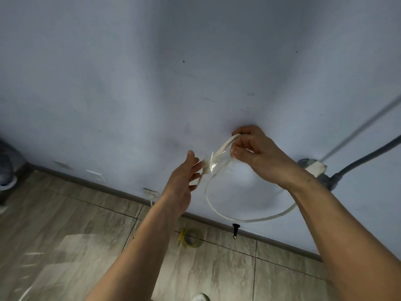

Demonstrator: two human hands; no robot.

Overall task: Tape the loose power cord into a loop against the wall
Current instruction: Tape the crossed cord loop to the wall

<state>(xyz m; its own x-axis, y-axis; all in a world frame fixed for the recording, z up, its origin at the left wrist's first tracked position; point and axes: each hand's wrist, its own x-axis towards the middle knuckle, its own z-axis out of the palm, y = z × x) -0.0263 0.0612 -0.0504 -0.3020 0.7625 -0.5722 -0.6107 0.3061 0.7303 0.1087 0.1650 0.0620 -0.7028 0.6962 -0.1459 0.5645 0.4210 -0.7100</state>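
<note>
Head view has us looking down a pale blue wall (pixel 130 83) to where it meets a grey skirting strip (pixel 121 193) and a tiled floor (pixel 65 246). We see the right hand (pixel 258 155) up against the wall, its fingers curled and pinching the top of the white power cord (pixel 249 220), which is bent into a loop; the loop hangs from that grip, sweeps down and round to the right, and passes behind the right forearm. Left of the grip, a strip of clear tape (pixel 211 164) is wrapped over the cord where its strands come together. Our left hand (pixel 184 183) sits just left of the tape, fingers straight and slightly spread, fingertips at the tape's crumpled edge; whether they touch it we cannot tell. To the right, near the right wrist, we see a white box (pixel 316 168) on the wall with a grey conduit (pixel 368 158) running up and right from it. Low on the wall to the left sits a wall socket (pixel 150 193) with a thin white lead dropping from it. On the floor close to the skirting lie a coil of yellow-green wire (pixel 189 237) and a small black doorstop (pixel 235 230). Above the hands the wall is broad and bare, with only small dark marks.
</note>
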